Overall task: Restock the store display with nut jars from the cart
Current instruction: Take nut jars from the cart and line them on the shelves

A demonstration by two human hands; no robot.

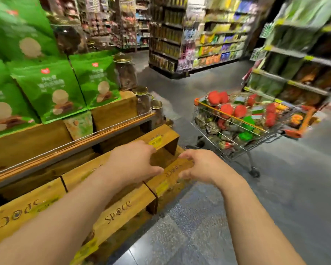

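Your view looks down over a stepped wooden display [122,205] of crates branded "SPACE", with yellow price tags [155,140] on their front faces. The nut jars [141,100] already stocked stand at the display's far right end: clear containers with gold screw lids and dark brown contents, lined up beside green snack pouches [48,88] on the upper tier. One taller jar [125,72] stands above and behind the others.

The cart [246,123], a wire trolley with orange trim, stands on the grey floor [275,188] to your right, well apart from the display. It is heaped with jars with red lids [226,109] and green lids [246,135]; blur hides their labels.

Your left hand [132,162] reaches forward over the lower crates, palm down, fingers loosely extended, thumb out to the right, holding nothing. Your right hand [197,165] hovers beside it near the crate corner, fingers bent loosely downward and likewise empty. Whether either touches the wood cannot be told. Both forearms are bare.
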